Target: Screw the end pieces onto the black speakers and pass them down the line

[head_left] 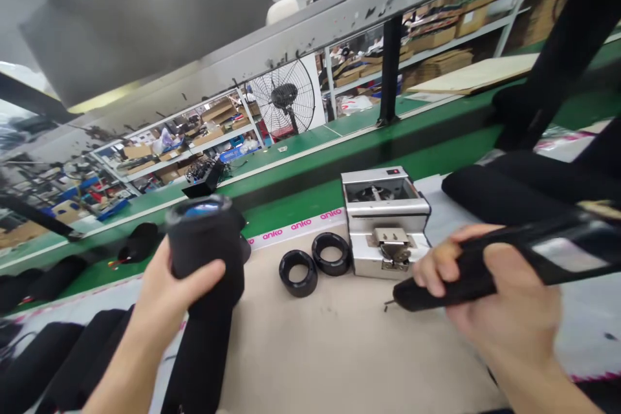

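Observation:
My left hand [177, 284] is wrapped round a black cloth-covered cylinder [206, 252], held upright with its open ring-shaped end on top. Something bluish shows inside that end. My right hand [495, 291] grips a black electric screwdriver [466, 275], its tip pointing left and down over the beige work surface [349, 343]. A small dark screw [386, 308] appears at the bit. Between my hands two black plastic rings, a left one [297, 273] and a right one [331, 253], lie on the surface. Behind the screwdriver tip stands a silver screw feeder [385, 223].
Black cloth-covered cylinders [48, 359] lie at the left, and more black cylinders [504, 187] at the right. A green bench [291, 197] runs behind, under a grey overhead beam [301, 45] with a black post [389, 71]. Further back stand a fan [284, 97] and loaded shelves.

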`<state>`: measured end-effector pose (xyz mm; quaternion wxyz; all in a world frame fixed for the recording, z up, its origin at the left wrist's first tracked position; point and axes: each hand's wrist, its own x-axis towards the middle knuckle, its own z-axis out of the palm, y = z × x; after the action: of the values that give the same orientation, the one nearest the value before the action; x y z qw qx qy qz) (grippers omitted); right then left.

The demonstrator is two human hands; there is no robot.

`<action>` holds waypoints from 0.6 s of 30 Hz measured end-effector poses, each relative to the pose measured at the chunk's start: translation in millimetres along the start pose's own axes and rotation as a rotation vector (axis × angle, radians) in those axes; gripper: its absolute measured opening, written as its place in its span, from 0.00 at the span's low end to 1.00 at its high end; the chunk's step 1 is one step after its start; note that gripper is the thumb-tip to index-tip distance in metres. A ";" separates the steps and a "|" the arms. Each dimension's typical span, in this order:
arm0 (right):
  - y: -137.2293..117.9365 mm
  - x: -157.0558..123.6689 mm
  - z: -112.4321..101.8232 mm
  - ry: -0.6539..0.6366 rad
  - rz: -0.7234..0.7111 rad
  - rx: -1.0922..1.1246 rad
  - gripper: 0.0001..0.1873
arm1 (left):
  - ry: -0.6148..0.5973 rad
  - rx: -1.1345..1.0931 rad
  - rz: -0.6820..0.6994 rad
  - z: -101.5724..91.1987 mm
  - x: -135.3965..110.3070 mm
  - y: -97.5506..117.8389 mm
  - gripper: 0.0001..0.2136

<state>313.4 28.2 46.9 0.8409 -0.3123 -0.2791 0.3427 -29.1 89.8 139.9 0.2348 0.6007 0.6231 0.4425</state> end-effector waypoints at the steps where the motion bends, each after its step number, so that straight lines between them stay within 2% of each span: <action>1: 8.5 -3.8 -3.5 0.009 0.018 0.006 0.20 | -0.017 0.055 0.004 2.7 22.3 8.9 0.36; 4: 18.8 -12.3 -13.7 0.019 0.039 0.021 0.18 | -0.093 0.220 0.018 27.8 79.3 26.6 0.34; 6: 14.2 -13.7 -17.6 0.023 0.012 0.022 0.18 | -0.163 0.327 0.031 52.0 107.8 29.7 0.32; 8: 4.1 -11.7 -17.6 0.019 -0.024 0.017 0.18 | -0.248 0.427 0.035 78.1 130.6 27.1 0.25; 10: -7.7 -7.7 -13.9 0.004 -0.042 0.010 0.19 | -0.331 0.517 0.026 103.9 149.7 21.0 0.18; 13: -22.0 -1.8 -5.8 -0.022 -0.051 0.008 0.20 | -0.392 0.631 0.001 138.9 172.9 9.6 0.16; 16: -24.9 -1.5 -1.0 -0.049 -0.063 0.001 0.20 | -0.370 0.697 -0.021 166.4 187.8 -1.7 0.17; 18: -18.0 -6.1 -1.3 -0.071 -0.061 -0.018 0.18 | -0.316 0.712 -0.023 180.4 193.1 -8.3 0.18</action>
<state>317.8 12.9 57.3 0.8376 -0.2989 -0.3213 0.3252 82.6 323.9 89.2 0.1097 0.6984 0.7005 0.0977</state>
